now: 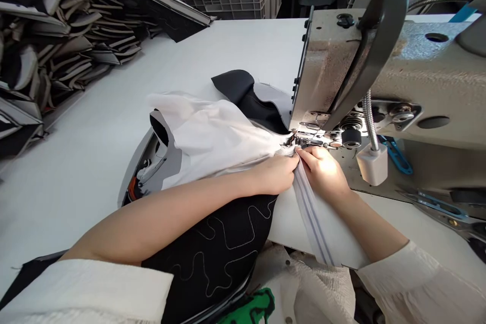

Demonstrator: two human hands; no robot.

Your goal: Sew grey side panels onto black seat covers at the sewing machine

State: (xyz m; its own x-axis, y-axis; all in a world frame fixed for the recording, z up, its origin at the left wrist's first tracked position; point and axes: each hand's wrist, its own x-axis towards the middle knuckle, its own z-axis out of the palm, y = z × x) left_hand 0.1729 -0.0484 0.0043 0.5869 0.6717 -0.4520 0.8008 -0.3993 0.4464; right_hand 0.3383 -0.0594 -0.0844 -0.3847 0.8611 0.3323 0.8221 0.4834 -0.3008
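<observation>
A sewing machine [341, 71] stands at the right, with its needle area just beyond my fingertips. My left hand [275, 173] is closed at the edge of the white fabric [216, 131], beside the presser foot. Closed on the upper end of a pale zipper strip [313, 220] is my right hand [324, 169]; the strip hangs down toward my lap. The two hands nearly touch. Black fabric with curvy stitching [224, 248] lies under my left forearm, and a black flap [237, 88] curls up behind the white fabric. The needle itself is hidden.
Stacked black and grey pieces [76, 30] fill the upper left of the white table [87, 162]. Grey crates [235, 2] stand behind it. Blue-handled snips [397, 156] and a second blue tool [442, 204] lie at the right. A small lamp [372, 164] hangs near my right hand.
</observation>
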